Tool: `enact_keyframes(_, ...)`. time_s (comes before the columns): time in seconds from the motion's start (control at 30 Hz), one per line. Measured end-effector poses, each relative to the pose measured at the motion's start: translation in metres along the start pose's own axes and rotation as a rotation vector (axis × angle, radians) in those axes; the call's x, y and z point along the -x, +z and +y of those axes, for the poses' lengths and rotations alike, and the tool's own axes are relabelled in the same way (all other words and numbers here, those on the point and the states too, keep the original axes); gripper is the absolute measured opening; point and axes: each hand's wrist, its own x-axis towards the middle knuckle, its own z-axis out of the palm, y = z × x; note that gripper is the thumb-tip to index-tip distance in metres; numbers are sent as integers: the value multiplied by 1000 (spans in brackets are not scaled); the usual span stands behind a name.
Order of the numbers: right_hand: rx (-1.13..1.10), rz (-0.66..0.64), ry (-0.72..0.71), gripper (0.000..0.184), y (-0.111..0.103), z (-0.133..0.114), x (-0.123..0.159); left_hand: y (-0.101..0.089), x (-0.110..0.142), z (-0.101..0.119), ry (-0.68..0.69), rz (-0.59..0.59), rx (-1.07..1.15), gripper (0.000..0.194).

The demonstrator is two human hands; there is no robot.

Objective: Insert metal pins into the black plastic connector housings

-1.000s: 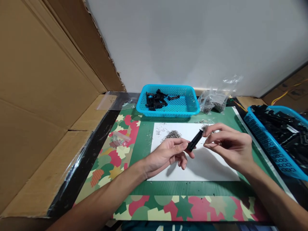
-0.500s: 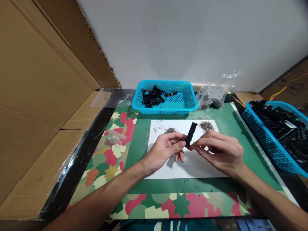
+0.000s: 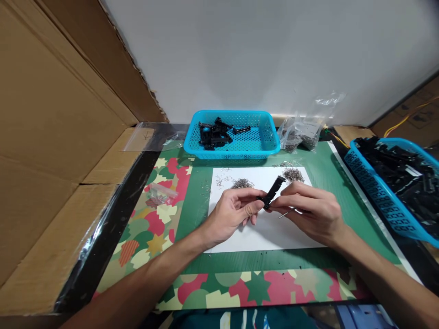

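My left hand pinches the lower end of a black plastic part, which tilts up to the right above a white sheet of paper. At that same lower end are the fingertips of my right hand, pressed together; whatever tiny piece they may pinch is hidden. A thin metal rod, like a small tool shaft, sticks out from under the right hand's fingers. Behind the hands, two heaps of small metal pieces lie on the paper, a left heap and a right heap.
A blue basket with several black parts stands at the back. Another blue basket, piled with black parts, is at the right. Clear bags of small metal pieces lean by the wall. A cardboard panel rises on the left.
My right hand came down from the part's upper end to its lower end, and the metal rod came into view. The black part swung more upright, then leaned right again.
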Motion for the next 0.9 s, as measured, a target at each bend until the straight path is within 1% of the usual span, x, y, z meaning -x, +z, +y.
enact_keyframes(0.1,38,27,-27,12,0,0,1,0,0,1,-1,5,-2,48)
enact_keyframes(0.23,183,66,-101,17,-3,-2,1,-1,1,1,-1,-37,-27,42)
enact_keyframes(0.33,249,62,-125,19,-5,-4,2,-1,2,0,-9,-48,-43,48)
enact_keyframes(0.43,242,53,-118,18,-6,-6,4,1,3,-2,-36,-29,-26,52)
enact_keyframes(0.57,174,30,-93,18,-8,-6,4,4,3,-3,-88,-3,38,54)
enact_keyframes(0.63,116,-13,-84,20,-11,-4,3,5,2,-2,-97,30,80,55)
enact_keyframes(0.73,34,-124,-65,19,-14,2,3,4,0,-1,-80,68,103,56)
enact_keyframes(0.8,14,-199,-56,18,-13,6,5,3,0,-1,-77,64,97,56)
enact_keyframes(0.9,25,-293,-73,19,-7,12,12,1,-1,-2,-75,26,55,55)
